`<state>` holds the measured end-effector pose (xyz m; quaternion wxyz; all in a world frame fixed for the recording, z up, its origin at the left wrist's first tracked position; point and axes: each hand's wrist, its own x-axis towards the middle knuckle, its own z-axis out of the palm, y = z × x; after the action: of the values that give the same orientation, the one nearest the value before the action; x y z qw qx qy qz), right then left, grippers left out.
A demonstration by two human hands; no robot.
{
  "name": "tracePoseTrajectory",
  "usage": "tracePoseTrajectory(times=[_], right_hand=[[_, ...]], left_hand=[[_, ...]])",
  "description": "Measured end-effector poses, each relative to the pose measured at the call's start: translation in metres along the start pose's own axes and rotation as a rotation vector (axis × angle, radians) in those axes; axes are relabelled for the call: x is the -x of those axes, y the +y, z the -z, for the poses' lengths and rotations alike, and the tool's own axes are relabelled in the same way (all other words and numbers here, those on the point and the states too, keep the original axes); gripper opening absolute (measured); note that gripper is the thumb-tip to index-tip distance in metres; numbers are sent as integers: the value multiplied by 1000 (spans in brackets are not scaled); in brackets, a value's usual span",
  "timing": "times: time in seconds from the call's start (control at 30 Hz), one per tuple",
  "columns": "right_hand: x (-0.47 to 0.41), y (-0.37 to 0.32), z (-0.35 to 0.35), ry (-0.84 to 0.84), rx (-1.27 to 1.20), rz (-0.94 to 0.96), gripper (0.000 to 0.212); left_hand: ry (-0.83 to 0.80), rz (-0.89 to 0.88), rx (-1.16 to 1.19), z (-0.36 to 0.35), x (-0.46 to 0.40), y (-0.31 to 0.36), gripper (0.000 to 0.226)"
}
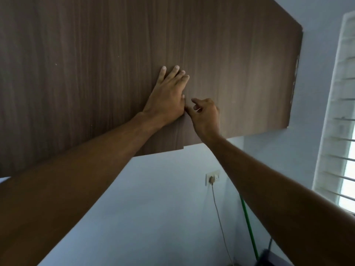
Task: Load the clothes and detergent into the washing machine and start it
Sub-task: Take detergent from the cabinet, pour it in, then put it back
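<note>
Fingers (173,72) of the left hand (166,96) press flat on the dark wood-grain cabinet door (96,64); the right hand (205,114) curls at the door's edge, its grip unclear.

Brown wood-grain wall cabinet (96,64), upper left and centre. White wall socket (212,176) with plugged cable (219,214), lower centre. Green pole (249,229) beside it. Barred window (343,131), right edge.
</note>
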<state>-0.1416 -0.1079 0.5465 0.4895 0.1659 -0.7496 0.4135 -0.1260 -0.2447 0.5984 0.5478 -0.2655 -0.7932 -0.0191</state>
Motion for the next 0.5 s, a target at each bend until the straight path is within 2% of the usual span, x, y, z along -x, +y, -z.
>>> tracePoseTrajectory(times=[0.1,0.23,0.37,0.5], right_hand=[[-2,5,23,15,91,-6,22],[-2,14,58,61,193,-35,33],[1,32,94,63,314,-22,53],[18,57,132,52,406,-59,57]], left_hand=[[136,70,256,-3,8,17,39],[197,101,432,-17,11,36,23],[133,182,656,-36,8,65,18],[121,334,932,-56,17,110,16]])
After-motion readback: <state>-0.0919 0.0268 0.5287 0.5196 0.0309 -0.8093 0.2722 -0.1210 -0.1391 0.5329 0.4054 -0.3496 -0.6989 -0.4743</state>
